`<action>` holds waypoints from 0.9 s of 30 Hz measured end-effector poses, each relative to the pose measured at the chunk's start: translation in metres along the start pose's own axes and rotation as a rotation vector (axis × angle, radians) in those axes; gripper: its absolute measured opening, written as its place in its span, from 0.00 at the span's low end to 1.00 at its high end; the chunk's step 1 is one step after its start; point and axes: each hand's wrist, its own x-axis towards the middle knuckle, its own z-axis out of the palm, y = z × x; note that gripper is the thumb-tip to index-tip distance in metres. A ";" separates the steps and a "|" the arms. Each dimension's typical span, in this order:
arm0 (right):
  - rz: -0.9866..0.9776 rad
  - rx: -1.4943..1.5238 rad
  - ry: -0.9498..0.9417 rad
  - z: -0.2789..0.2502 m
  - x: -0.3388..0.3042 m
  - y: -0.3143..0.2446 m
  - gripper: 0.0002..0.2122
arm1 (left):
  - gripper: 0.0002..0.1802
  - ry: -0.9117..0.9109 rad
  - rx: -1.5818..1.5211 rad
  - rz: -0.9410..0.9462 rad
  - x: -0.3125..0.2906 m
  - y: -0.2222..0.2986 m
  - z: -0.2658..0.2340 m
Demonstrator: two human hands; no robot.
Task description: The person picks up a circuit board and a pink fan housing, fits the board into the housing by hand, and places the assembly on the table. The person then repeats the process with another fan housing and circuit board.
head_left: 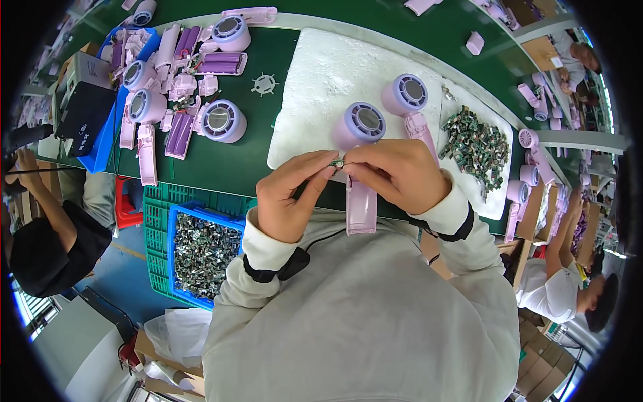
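In front of my chest, my left hand (293, 191) and my right hand (400, 173) meet and pinch a small green circuit board (339, 163) between their fingertips. The fingers hide part of the board. Beneath my hands lies a lilac handheld fan, its round purple head (362, 125) beyond my fingers and its opened pink handle (362, 209) coming out on the near side, close to my right hand. Just to the right rests a second handheld fan (410, 93), its handle partly behind my right hand. Both stand over a white foam sheet (315, 87).
A heap of small circuit boards (474, 149) covers the foam's right part. At left, fan heads, handle shells and purple battery cells (181, 134) crowd the green table beside a blue bin (100, 151). A blue crate (204, 254) of boards stands below left. Other people sit at both sides.
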 end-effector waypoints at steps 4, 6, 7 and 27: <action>-0.044 0.010 -0.024 -0.006 0.000 0.003 0.06 | 0.16 -0.080 0.026 -0.014 -0.001 0.002 -0.006; -0.068 0.016 -0.032 -0.007 -0.001 0.005 0.06 | 0.15 -0.157 -0.143 -0.093 0.000 -0.002 -0.008; -0.051 0.050 -0.029 -0.007 -0.002 0.005 0.07 | 0.15 -0.156 -0.142 -0.094 0.000 -0.004 -0.007; -0.098 0.015 -0.028 -0.006 -0.010 0.004 0.07 | 0.15 -0.056 -0.446 -0.190 -0.002 -0.023 0.009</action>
